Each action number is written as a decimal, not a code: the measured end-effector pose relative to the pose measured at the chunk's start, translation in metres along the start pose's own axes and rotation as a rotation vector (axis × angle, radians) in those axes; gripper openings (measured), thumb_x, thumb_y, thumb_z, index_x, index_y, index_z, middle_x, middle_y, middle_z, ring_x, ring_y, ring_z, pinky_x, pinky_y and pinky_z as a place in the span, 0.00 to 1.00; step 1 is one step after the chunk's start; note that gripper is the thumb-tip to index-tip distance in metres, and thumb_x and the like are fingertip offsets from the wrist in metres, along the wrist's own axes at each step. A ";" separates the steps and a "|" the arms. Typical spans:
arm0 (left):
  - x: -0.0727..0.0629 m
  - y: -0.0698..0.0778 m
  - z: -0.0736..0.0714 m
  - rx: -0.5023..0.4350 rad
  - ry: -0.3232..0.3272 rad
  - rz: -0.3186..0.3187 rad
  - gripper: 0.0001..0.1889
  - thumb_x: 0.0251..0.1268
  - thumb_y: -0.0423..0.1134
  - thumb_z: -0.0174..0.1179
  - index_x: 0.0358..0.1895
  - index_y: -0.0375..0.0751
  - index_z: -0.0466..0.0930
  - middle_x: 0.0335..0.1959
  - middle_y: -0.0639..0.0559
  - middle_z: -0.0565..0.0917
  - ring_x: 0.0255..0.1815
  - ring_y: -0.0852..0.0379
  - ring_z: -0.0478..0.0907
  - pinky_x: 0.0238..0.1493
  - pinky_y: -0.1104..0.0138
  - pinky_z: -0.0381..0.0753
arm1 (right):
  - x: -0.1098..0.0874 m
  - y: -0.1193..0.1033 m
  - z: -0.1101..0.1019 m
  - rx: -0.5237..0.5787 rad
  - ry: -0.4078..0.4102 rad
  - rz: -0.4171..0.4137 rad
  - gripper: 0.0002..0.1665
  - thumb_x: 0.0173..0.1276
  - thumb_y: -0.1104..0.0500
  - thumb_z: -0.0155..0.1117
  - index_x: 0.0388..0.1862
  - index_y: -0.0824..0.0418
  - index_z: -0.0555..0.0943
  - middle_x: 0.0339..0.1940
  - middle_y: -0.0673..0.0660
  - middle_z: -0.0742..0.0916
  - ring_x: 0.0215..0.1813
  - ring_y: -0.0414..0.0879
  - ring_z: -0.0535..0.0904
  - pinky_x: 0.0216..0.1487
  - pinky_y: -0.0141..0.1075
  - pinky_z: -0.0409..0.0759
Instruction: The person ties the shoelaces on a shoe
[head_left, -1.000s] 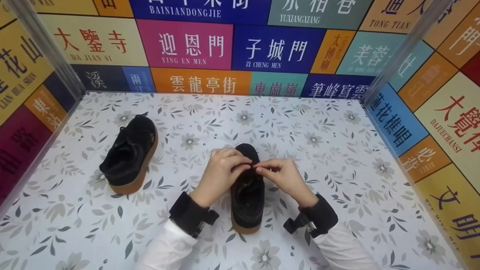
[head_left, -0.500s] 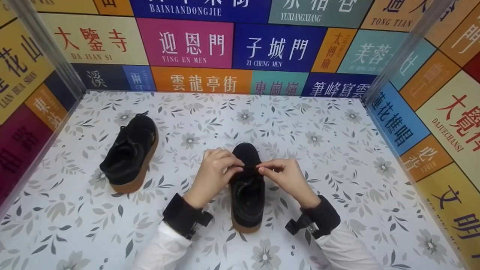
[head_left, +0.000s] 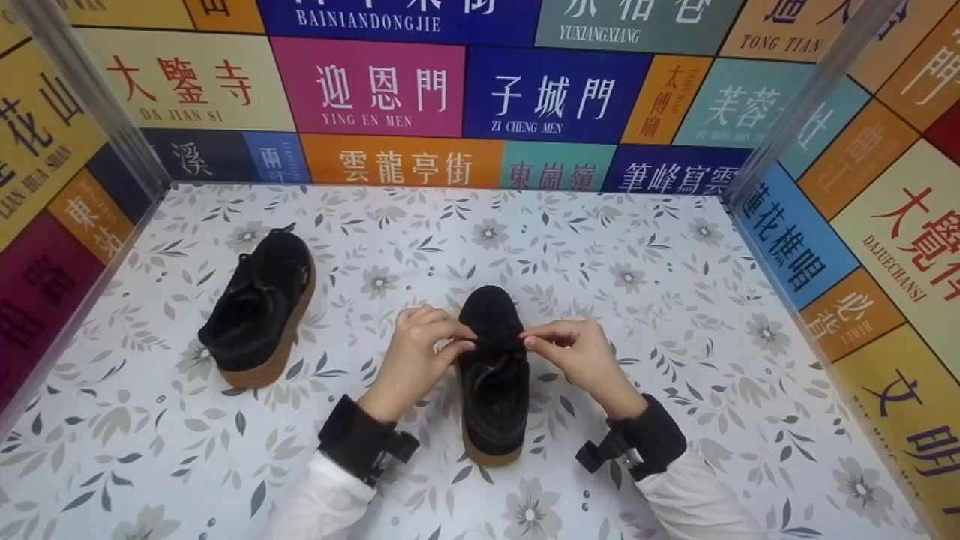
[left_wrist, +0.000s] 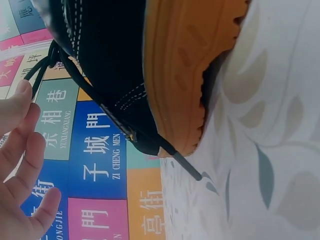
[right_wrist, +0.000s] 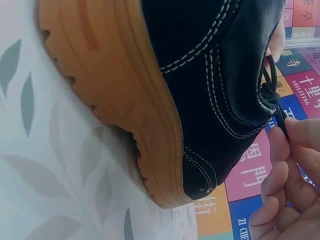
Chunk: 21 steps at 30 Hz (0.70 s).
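A black lace-up shoe [head_left: 487, 306] with a brown sole stands on the table between both hands, toe pointing away. On its left side my left hand [head_left: 418, 356] pinches a loop of the black shoelace [left_wrist: 75, 74] between thumb and forefinger. One loose lace end hangs down past the toe in the left wrist view. At the shoe's right side, my right hand [head_left: 589, 361] pinches the other part of the lace [right_wrist: 282, 120]. A knot sits between the two hands over the tongue. The left hand's other fingers are loosely bent.
A matching black shoe [head_left: 244, 356] stands to the left, its laces tied in a bow. A white tabletop [head_left: 637, 487] with a grey leaf-and-flower pattern lies underneath. Colourful panels [head_left: 375, 90] with Chinese characters rise behind and at both sides.
My hands have drawn apart, the left moving left and slightly nearer, the right a little to the right. The shoe's lacing shows between them now. Both shoes have stayed in place.
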<state>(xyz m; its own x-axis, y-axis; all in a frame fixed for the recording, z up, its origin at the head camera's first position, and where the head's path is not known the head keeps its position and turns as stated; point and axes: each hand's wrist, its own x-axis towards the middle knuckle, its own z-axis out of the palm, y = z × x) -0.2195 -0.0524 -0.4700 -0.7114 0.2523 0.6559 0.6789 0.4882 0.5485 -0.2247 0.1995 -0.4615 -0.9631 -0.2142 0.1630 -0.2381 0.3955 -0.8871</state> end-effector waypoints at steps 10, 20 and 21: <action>-0.007 -0.005 0.000 -0.018 0.017 -0.051 0.04 0.55 0.37 0.73 0.33 0.45 0.89 0.33 0.55 0.89 0.40 0.55 0.83 0.51 0.55 0.69 | -0.004 0.003 0.000 0.018 0.054 0.051 0.06 0.63 0.59 0.75 0.37 0.60 0.92 0.35 0.58 0.92 0.25 0.35 0.77 0.24 0.24 0.70; -0.009 -0.002 0.002 -0.003 0.054 -0.147 0.04 0.53 0.35 0.74 0.31 0.44 0.88 0.30 0.54 0.89 0.39 0.53 0.83 0.53 0.53 0.67 | -0.005 0.006 0.001 -0.022 0.102 -0.007 0.04 0.61 0.62 0.75 0.35 0.62 0.91 0.33 0.58 0.92 0.32 0.33 0.80 0.38 0.27 0.77; -0.009 -0.001 0.002 -0.005 0.053 -0.156 0.04 0.54 0.34 0.74 0.31 0.44 0.88 0.29 0.54 0.89 0.38 0.53 0.82 0.53 0.53 0.66 | -0.005 0.006 0.000 -0.028 0.108 -0.018 0.04 0.61 0.63 0.75 0.34 0.62 0.91 0.33 0.58 0.92 0.32 0.33 0.80 0.38 0.27 0.76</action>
<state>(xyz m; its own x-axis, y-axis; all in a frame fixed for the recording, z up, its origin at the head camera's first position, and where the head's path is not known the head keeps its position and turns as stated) -0.2143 -0.0530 -0.4776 -0.7980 0.1290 0.5887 0.5614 0.5141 0.6485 -0.2207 0.2025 -0.4676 -0.9662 -0.1248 0.2256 -0.2574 0.4178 -0.8713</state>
